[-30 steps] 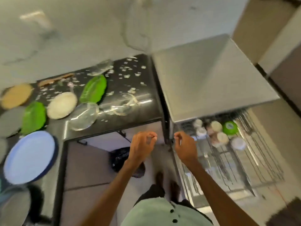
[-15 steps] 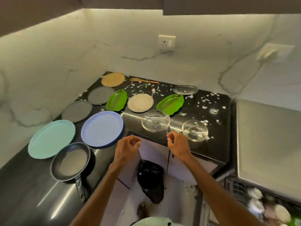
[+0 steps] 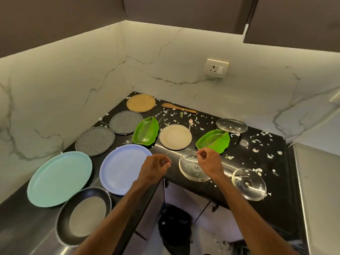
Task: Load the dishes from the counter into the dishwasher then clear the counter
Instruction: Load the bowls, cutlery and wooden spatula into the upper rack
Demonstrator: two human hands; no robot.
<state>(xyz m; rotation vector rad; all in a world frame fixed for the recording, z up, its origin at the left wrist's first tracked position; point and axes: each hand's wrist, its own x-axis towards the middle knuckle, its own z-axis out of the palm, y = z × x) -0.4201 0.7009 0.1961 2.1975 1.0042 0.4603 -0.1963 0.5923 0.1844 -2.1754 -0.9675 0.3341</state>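
Dishes lie spread over the black corner counter (image 3: 265, 159). A blue plate (image 3: 121, 168) lies just left of my left hand (image 3: 153, 169), whose fingers are curled shut with nothing in them. My right hand (image 3: 208, 162), also curled and holding nothing, hovers over a clear glass lid (image 3: 189, 169). A second glass lid (image 3: 248, 184) lies to the right, a third (image 3: 231, 125) further back. Two green leaf dishes (image 3: 146, 132) (image 3: 213, 140), a cream plate (image 3: 175, 136), a mint plate (image 3: 59, 178) and a black pan (image 3: 84, 216) are also there. The dishwasher is out of view.
Two speckled grey plates (image 3: 95, 141) (image 3: 126, 122), a tan plate (image 3: 140, 103), a wooden spatula (image 3: 177, 108) and a small spoon (image 3: 190, 122) lie toward the back. White scraps litter the right part of the counter. A black bin bag (image 3: 174, 227) sits on the floor below.
My view has swung from the open dishwasher to the counter. Both hands have moved forward from the counter's edge to above the dishes.
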